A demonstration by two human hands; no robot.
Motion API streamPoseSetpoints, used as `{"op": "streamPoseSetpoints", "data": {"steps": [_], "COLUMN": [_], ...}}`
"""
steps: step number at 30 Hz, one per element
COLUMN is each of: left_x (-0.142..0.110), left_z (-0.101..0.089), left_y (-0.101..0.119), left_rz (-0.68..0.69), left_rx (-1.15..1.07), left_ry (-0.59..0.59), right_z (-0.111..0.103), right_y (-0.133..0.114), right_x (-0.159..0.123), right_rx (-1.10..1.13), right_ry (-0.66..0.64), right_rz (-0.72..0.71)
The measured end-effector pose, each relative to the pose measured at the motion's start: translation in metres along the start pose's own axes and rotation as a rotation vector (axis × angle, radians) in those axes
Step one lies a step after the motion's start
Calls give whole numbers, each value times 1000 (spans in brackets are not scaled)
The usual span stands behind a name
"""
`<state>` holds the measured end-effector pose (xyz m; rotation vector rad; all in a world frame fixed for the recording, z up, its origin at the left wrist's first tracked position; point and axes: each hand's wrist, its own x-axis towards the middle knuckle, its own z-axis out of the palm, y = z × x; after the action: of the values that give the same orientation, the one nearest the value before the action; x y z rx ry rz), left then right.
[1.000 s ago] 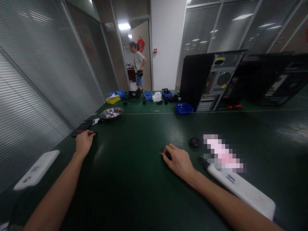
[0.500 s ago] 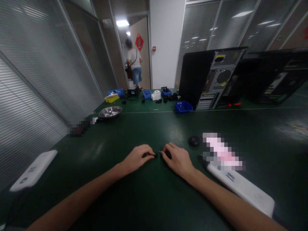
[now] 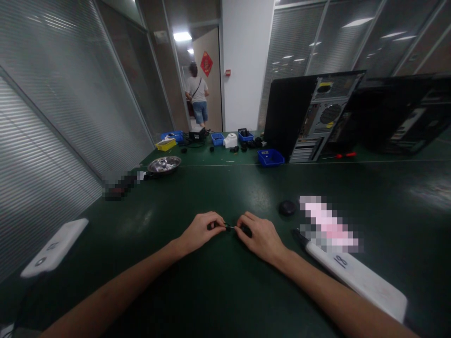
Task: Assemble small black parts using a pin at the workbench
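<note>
My left hand (image 3: 200, 231) pinches a small black part (image 3: 228, 227) between thumb and fingertips, just above the green table. Opposite it, my right hand (image 3: 260, 236) is closed, thumb against fingers, on a thin pale metal piece (image 3: 232, 227) whose tip points left and meets the black part. Something dark shows inside the curl of the right fingers, but its kind is hidden. A round black object (image 3: 287, 207) lies on the table beyond my right hand.
White numbered power-bank-like blocks lie at left (image 3: 54, 248) and right (image 3: 355, 272). Farther back are a metal dish (image 3: 164, 165), a blue bin (image 3: 270, 158), a yellow tray (image 3: 165, 144) and a computer case (image 3: 291, 117). A person (image 3: 198, 94) stands by the doorway.
The thin metal piece in my right hand was apart from the black part and now touches it. The view has shifted slightly. The person in the doorway has turned a little.
</note>
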<state>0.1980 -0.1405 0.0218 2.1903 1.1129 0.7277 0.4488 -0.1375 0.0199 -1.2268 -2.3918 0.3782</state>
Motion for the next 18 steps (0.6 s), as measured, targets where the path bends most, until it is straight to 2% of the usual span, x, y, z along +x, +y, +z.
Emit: {"op": "streamPoseSetpoints", "data": {"steps": [3,11,18], "left_x": [0,0,0], "left_z": [1,3,5], "left_y": [-2,-6,-4], "left_rz": [2,127,140], "left_rx": [29,14,64], "left_ry": [12,1,-16], "right_z": [0,-5,-2], "right_y": [0,-3,-2], "right_x": [0,0,-1], "right_rx": [-1,20,12], "right_ry": [-3,-26,-31], "right_rz": [-11,-58,-81]}}
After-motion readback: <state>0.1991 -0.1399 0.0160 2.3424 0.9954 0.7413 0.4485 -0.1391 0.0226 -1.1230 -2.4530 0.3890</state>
